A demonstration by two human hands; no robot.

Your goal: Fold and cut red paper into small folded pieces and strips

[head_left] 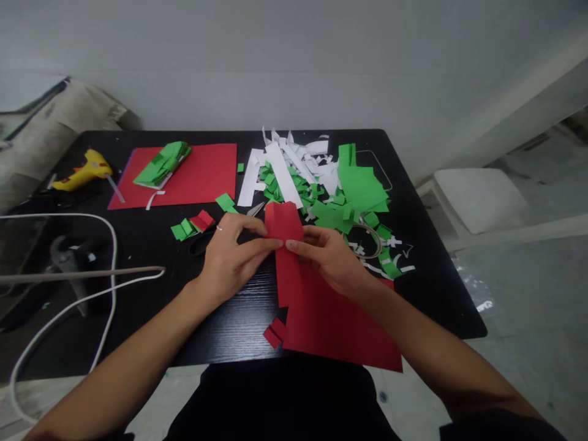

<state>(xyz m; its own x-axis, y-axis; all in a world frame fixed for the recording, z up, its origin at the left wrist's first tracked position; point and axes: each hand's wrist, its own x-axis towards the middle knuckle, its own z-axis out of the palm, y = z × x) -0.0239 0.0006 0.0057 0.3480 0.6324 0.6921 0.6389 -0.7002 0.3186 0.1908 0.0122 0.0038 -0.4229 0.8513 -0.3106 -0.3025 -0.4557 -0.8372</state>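
Observation:
Between my two hands is a piece of red paper (283,219) with a notched top edge, standing over a larger red sheet (340,318) on the table. My left hand (236,248) pinches its left side with thumb and fingers. The right side is gripped by my right hand (326,254), its thumb close to the left thumb. A small folded red piece (275,332) lies beside the large sheet's lower left corner. Partly under my left hand are scissors (255,209), mostly hidden.
Green paper scraps (362,190) and white paper strips (285,174) pile up at the back. A roll of tape (365,241) lies right. On the left are a yellow glue gun (85,171), a red sheet (209,174) bearing a green folded stack (164,164), pliers (68,260) and a white cable (113,245).

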